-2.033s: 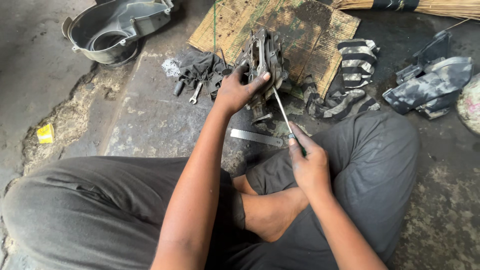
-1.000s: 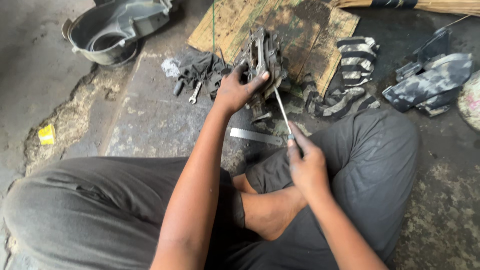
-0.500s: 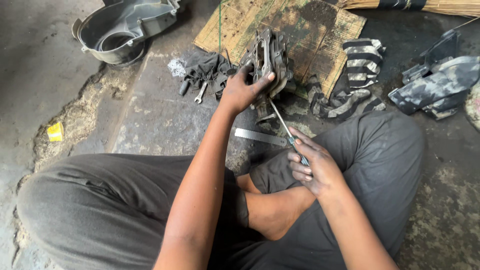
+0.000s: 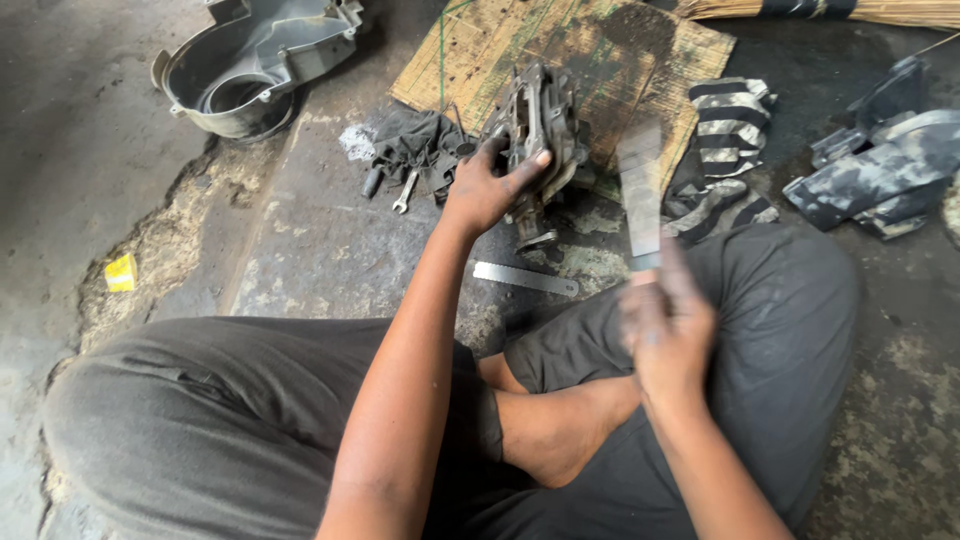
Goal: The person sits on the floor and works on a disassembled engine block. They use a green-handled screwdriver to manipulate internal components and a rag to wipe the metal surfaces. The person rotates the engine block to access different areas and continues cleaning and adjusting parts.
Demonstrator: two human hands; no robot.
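Engine part (image 4: 535, 140) stands upright at the mat's (image 4: 600, 60) edge, gripped by my left hand (image 4: 485, 190). My right hand (image 4: 665, 330), blurred, has lifted its screwdriver (image 4: 640, 190) away from the part; floor (image 4: 330, 250) between lies open.

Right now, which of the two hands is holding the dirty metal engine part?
The left hand. It grips the grimy metal engine part standing on the floor. The right hand is away from it, blurred, holding a thin flat tool instead.

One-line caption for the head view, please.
Seated on concrete, left hand steadies a grimy grey metal engine part while right hand swings a motion-blurred flat tool.
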